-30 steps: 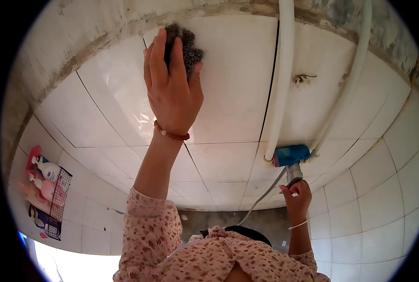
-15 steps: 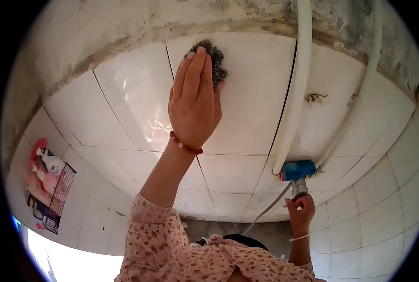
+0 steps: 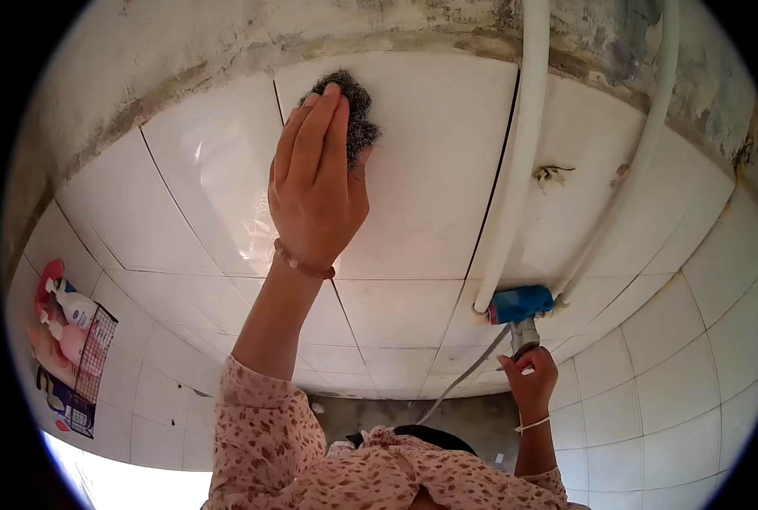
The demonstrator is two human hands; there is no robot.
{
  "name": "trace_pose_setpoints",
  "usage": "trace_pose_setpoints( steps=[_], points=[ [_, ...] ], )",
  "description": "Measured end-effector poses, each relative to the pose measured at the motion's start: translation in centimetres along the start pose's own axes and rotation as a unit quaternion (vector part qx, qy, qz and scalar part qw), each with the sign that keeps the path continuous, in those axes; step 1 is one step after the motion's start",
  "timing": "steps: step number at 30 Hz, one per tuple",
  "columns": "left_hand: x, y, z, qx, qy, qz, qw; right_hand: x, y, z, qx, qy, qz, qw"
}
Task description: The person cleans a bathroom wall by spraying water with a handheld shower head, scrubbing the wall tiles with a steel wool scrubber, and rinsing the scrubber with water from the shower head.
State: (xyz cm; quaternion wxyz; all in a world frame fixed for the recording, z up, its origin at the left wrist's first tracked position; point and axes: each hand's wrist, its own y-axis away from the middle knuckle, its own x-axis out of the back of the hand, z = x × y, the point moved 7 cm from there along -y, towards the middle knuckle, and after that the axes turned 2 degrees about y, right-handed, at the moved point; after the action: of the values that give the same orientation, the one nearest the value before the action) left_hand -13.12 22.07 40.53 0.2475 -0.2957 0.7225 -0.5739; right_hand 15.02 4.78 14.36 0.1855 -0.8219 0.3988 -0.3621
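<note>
My left hand (image 3: 319, 183), with a beaded bracelet at the wrist, presses a dark steel-wool scrubber (image 3: 360, 115) flat against a white wall tile (image 3: 430, 170) near the top of the tiling. Its fingers lie together over the scrubber, with the thumb at the right edge. At the lower right, my right hand (image 3: 532, 379) has its fingers closed at the grey end of a metal fitting (image 3: 524, 333). That fitting hangs below a blue-wrapped pipe joint (image 3: 522, 303). What the right fingers grip is partly hidden.
Two pale pipes (image 3: 528, 136) run up the wall on the right. A wire basket (image 3: 95, 357) with bottles hangs at the left. Between the pipes a small hooked piece (image 3: 552, 176) sticks out of the wall. A grey hose (image 3: 472, 367) runs down from the fitting.
The whole view has shifted, so the wall, pipes and basket appear further left. Against the tile, my left hand and the scrubber have moved slightly left. The right hand remains at the fitting.
</note>
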Motion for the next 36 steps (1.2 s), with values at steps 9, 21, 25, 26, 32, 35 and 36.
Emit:
trace_pose_setpoints(
  steps=[9,21,25,26,32,35,36],
  points=[
    [-3.6,-3.7,7.0,-0.065,0.076,0.003,0.995,-0.1,-0.1,-0.3,-0.006,0.027,-0.014,1.000],
    [-3.4,-3.3,5.9,-0.062,0.086,0.013,0.994,0.1,-0.1,-0.1,-0.010,0.040,-0.021,0.999],
    [-2.7,-3.1,4.7,-0.049,0.052,-0.003,0.997,-0.1,0.1,0.4,-0.010,0.025,-0.020,0.999],
    [-1.5,-2.2,2.6,-0.031,0.027,-0.010,0.999,-0.1,0.1,0.6,-0.016,0.019,-0.019,1.000],
    [0.9,-0.1,-1.2,-0.004,0.007,-0.019,1.000,0.0,0.0,0.1,-0.009,0.038,-0.011,0.999],
    [-2.1,-0.9,3.7,-0.065,0.063,-0.006,0.996,0.0,0.0,0.1,-0.013,0.035,-0.018,0.999],
    [-2.9,-1.1,5.0,-0.067,0.068,0.000,0.995,-0.1,0.0,0.2,-0.021,0.035,-0.021,0.999]
  ],
)
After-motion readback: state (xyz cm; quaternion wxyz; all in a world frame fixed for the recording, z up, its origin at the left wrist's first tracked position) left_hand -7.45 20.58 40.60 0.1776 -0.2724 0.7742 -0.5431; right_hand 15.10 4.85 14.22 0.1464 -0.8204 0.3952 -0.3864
